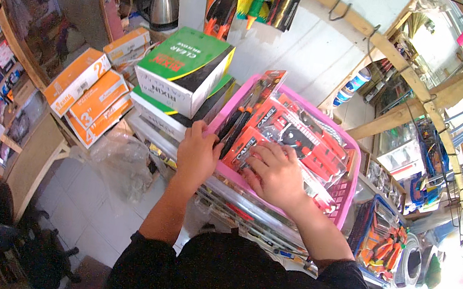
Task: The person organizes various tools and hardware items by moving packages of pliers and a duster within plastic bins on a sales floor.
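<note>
While under right hand [275, 173] — white-lettered red package [246, 139].

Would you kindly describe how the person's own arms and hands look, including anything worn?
The left hand and right hand are gloveless, with no watch or bracelet visible. The forearms are bare below the short, loose sleeves of a black top.

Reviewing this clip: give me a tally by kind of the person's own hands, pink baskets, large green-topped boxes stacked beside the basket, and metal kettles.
Own hands: 2 (left hand, right hand)
Pink basket: 1
Green-topped boxes: 2 (upper box, lower box)
Metal kettle: 1
Total: 6
</note>
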{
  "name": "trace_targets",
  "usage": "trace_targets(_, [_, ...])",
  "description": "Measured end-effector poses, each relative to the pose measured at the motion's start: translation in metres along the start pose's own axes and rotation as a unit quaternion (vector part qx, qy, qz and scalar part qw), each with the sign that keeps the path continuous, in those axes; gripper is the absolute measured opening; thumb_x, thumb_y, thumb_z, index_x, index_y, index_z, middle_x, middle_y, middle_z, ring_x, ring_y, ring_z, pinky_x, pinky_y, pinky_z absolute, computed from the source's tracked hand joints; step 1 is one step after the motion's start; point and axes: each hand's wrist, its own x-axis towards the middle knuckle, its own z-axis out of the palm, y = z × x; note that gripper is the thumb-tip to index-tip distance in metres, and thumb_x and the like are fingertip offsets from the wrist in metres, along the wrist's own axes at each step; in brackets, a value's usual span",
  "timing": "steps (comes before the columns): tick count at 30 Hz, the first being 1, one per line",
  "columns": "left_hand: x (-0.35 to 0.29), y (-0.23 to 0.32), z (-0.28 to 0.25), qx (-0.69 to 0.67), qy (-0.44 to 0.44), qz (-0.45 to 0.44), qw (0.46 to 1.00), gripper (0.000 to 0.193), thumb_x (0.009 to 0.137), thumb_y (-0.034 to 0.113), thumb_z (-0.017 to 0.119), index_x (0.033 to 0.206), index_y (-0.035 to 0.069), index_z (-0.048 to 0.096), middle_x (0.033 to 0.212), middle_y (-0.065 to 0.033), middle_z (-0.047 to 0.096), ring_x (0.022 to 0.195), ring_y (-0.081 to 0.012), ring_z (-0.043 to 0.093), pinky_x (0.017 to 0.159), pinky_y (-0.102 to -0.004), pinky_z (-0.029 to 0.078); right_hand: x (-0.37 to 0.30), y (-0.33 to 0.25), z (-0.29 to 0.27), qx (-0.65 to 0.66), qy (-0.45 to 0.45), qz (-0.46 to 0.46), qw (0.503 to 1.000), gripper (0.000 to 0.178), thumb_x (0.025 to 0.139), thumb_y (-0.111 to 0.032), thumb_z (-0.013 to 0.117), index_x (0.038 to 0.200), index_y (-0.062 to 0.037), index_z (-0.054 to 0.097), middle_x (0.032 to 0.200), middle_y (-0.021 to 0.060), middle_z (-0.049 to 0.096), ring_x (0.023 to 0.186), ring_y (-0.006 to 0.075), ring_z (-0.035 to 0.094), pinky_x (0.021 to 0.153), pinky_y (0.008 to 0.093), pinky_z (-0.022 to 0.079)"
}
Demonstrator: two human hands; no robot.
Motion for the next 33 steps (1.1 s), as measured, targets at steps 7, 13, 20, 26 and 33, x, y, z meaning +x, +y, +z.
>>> trace_targets(7, [-0.019,0.017,0.008,0.003,0.073,0.065,0.995,0.031,0.075,0.022,0.066,0.099,0.004,0.06,0.116,-0.0198,0.047,0.107,-0.0375,0.046,0.09,-0.0435,0.039,-0.024,0.009,-0.007,0.066,0.038,-0.049,0.996,0.032,0.064,-0.021,0.069,0.094,-0.0133,0.061,0.11,0.0038,0.055,0.114,0.0227,0.047,0.1,0.049,0.03])
trace_targets(13, [-0.034,0.035,0.013,0.005,0.076,0.045,0.996,0.03,0.075,0.021,0.065,0.098,0.003,0.059,0.112,-0.0183,0.049,0.104,-0.039,0.047,0.087,-0.0469,0.039,-0.056,0.016,-0.031,0.109,0.075,-0.034,0.991,0.03,0.062,-0.014,0.069,0.091,-0.0127,0.063,0.117,0.0053,0.055,0.118,0.0257,0.047,0.098,0.0511,0.03])
trace_targets(20, [-0.044,0.063,0.014,-0.018,0.103,0.061,0.993,0.026,0.077,0.017,0.063,0.098,0.002,0.059,0.107,-0.0172,0.052,0.103,-0.0352,0.048,0.087,-0.0443,0.04,-0.109,0.038,-0.05,0.111,0.115,0.039,0.986,0.024,0.066,-0.008,0.067,0.089,-0.0113,0.063,0.113,0.006,0.056,0.114,0.0268,0.051,0.095,0.0462,0.035])
trace_targets(26, [-0.049,0.083,0.023,-0.022,0.116,0.093,0.989,0.024,0.078,0.009,0.061,0.101,0.004,0.057,0.105,-0.0162,0.054,0.098,-0.0343,0.051,0.085,-0.0424,0.041,-0.158,0.056,-0.056,0.092,0.117,0.091,0.985,0.024,0.066,-0.013,0.067,0.089,-0.0105,0.062,0.112,0.0084,0.055,0.111,0.0278,0.051,0.094,0.0458,0.036])
trace_targets(33, [-0.054,0.102,0.022,-0.07,0.137,0.106,0.982,0.021,0.08,0.003,0.057,0.1,0.003,0.055,0.1,-0.014,0.057,0.092,-0.0299,0.055,0.082,-0.0381,0.043,-0.193,0.058,-0.059,0.114,0.162,0.14,0.97,0.021,0.064,-0.006,0.066,0.083,-0.0098,0.061,0.094,0.0038,0.058,0.094,0.0228,0.056,0.085,0.04,0.041])
